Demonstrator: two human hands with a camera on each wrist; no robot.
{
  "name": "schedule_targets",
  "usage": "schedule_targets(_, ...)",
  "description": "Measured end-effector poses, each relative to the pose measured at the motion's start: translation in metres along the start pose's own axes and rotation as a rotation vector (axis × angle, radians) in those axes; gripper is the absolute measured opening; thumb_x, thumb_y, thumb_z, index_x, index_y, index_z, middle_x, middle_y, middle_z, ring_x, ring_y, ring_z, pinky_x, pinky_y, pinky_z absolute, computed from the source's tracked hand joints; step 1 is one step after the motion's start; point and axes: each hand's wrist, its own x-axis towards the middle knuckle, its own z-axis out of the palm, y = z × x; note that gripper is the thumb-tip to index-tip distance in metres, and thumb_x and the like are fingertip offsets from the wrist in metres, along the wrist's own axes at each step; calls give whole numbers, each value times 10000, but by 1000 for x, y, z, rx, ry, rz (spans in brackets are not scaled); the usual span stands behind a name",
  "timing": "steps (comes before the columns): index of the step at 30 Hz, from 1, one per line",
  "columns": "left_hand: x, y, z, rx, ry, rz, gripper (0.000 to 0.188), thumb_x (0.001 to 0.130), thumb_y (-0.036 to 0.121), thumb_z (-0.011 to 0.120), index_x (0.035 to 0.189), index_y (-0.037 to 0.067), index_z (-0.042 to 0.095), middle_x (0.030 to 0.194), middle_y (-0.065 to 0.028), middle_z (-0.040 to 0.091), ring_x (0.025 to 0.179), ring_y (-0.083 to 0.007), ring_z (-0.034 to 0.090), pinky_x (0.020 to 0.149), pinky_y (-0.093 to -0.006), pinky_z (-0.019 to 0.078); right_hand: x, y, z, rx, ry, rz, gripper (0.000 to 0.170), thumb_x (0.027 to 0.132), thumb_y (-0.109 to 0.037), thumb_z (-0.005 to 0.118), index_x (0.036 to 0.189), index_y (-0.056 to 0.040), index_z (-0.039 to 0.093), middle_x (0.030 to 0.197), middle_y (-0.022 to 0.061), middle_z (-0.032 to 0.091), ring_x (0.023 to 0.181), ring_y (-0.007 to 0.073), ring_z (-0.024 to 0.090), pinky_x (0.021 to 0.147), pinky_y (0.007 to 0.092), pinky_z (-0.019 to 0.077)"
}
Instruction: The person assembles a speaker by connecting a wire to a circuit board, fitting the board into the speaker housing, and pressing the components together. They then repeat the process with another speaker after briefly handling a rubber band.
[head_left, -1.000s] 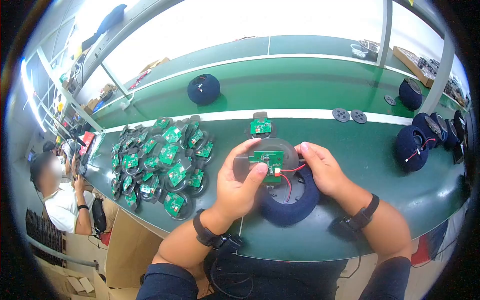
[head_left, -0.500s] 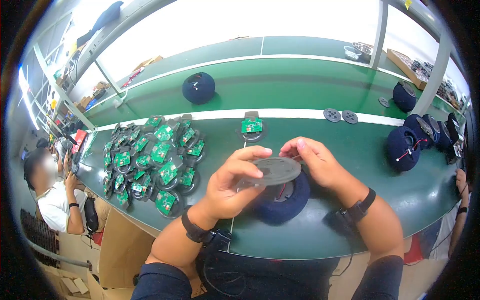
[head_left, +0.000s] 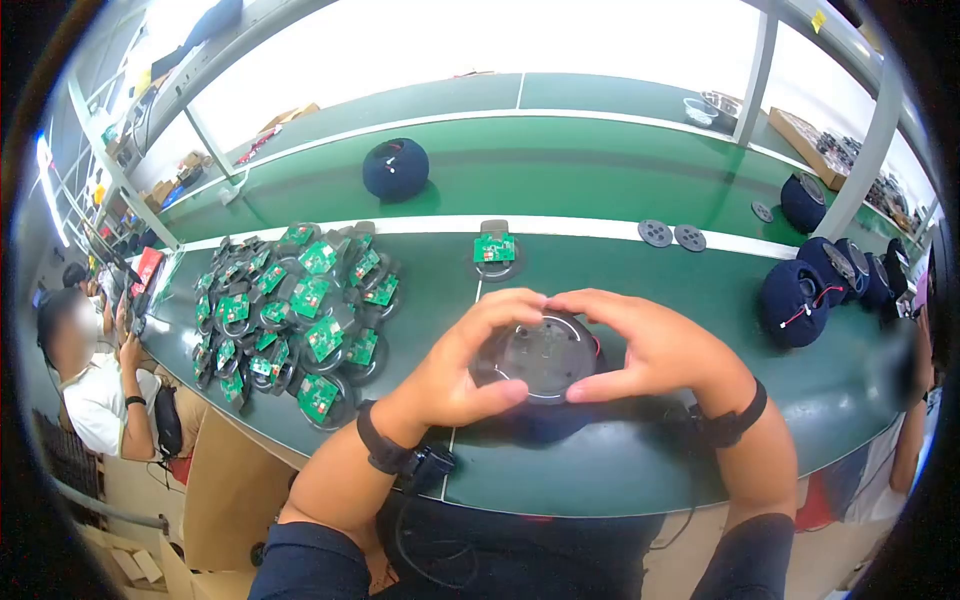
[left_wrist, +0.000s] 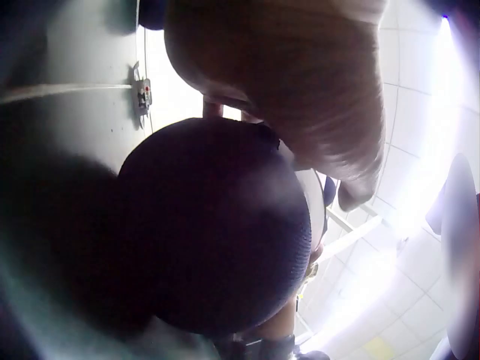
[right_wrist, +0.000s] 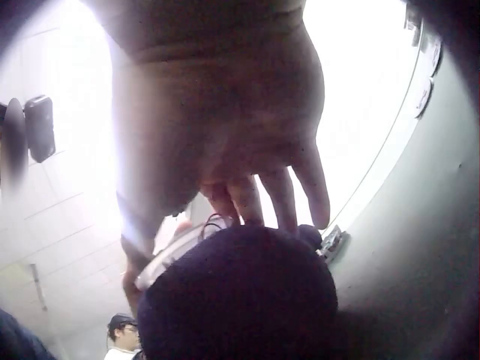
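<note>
Both hands hold a round, smoky clear plastic disc [head_left: 545, 362] between them at the middle of the bench. My left hand [head_left: 462, 365] grips its left side, thumb at the near edge and fingers round the far edge. On the other side my right hand [head_left: 668, 350] has thumb and fingertips at the rim. Directly beneath is a round navy fabric-covered body [left_wrist: 217, 232], which fills much of both wrist views. A red wire [right_wrist: 214, 223] loops out between disc and body. The circuit board on the disc's underside is hidden now.
Left of the hands lies a pile of discs with green circuit boards [head_left: 310, 298]; one more [head_left: 494, 250] lies ahead. Several navy round bodies [head_left: 795, 305] stand at the right, another [head_left: 395, 170] behind the white ledge. Two small dark discs [head_left: 672, 236] lie there. A person [head_left: 95, 365] sits at left.
The disc has been turned over, its circuit board now facing down, and lowered onto the navy body. My right hand has moved from the wire to the disc's right rim.
</note>
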Motion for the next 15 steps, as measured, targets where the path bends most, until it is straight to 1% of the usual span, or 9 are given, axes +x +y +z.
schedule_targets(1, -1, -1, 4, -76, 119, -67, 727, 852, 500, 697, 1385, 49, 496, 1444, -177, 474, 1344, -307, 443, 1100, -465, 348, 0, -6, -1, -27, -21, 42, 818, 760, -402, 836, 1378, 16, 502, 1303, 221, 599, 1184, 356, 600, 1002, 402, 479)
schedule_targets(2, -1, -2, 1, 10, 90, -122, 858, 886, 628, 598, 1467, 42, 365, 1463, -171, 451, 1330, -277, 450, 1070, -446, 372, 1, -11, 0, -56, -40, 86, 823, 760, -410, 831, 1372, 25, 494, 1288, 234, 600, 1169, 373, 606, 993, 398, 483)
schedule_targets(3, -1, -3, 2, 2, 93, -116, 858, 886, 628, 598, 1467, 42, 365, 1463, -171, 451, 1330, -277, 450, 1070, -446, 372, 1, -13, 0, -64, -43, 92, 823, 760, -410, 831, 1372, 25, 494, 1288, 234, 600, 1169, 373, 606, 993, 398, 483)
schedule_targets(6, -1, -16, 12, -185, 190, -229, 917, 910, 756, 407, 1492, 55, 303, 1410, -172, 478, 1270, -271, 486, 1062, -416, 366, 1, -26, -3, -68, -107, 140, 874, 756, -412, 822, 1404, 25, 430, 1299, 254, 583, 1178, 387, 597, 1002, 410, 476)
schedule_targets(9, -2, -34, 20, -425, 284, -302, 900, 919, 761, 373, 1472, 53, 325, 1361, -170, 504, 1235, -264, 502, 1064, -411, 374, 2, -44, 7, -108, -72, 135, 1012, 721, -457, 856, 1437, 63, 367, 1378, 280, 514, 1271, 395, 538, 1059, 413, 439)
schedule_targets(11, -2, -41, 19, -505, 295, -263, 869, 942, 748, 329, 1454, 46, 337, 1319, -169, 525, 1197, -259, 521, 1055, -407, 395, -2, -39, 29, -297, 12, 85, 1092, 701, -515, 861, 1431, 81, 309, 1451, 305, 406, 1315, 443, 472, 1083, 437, 419)
schedule_targets(13, -1, -42, 18, -594, 328, -323, 806, 981, 699, 299, 1450, 45, 330, 1305, -171, 533, 1168, -255, 538, 1052, -397, 400, -1, -41, 43, -359, 76, 140, 1081, 705, -511, 859, 1428, 77, 311, 1439, 302, 411, 1312, 456, 465, 1094, 440, 409)
schedule_targets(14, 1, -45, 21, -602, 438, -313, 697, 1027, 623, 290, 1345, 27, 464, 1224, -149, 590, 1095, -225, 577, 968, -363, 439, 1, -41, 44, -309, 63, 208, 1070, 696, -498, 868, 1420, 72, 324, 1415, 292, 436, 1313, 437, 472, 1094, 434, 410)
schedule_targets(15, 1, -47, 20, -619, 428, -299, 697, 1027, 623, 290, 1345, 27, 464, 1224, -149, 590, 1095, -225, 577, 968, -363, 439, 2, -42, 42, -327, 67, 222, 1070, 696, -498, 868, 1420, 72, 324, 1415, 292, 436, 1313, 437, 472, 1094, 434, 410)
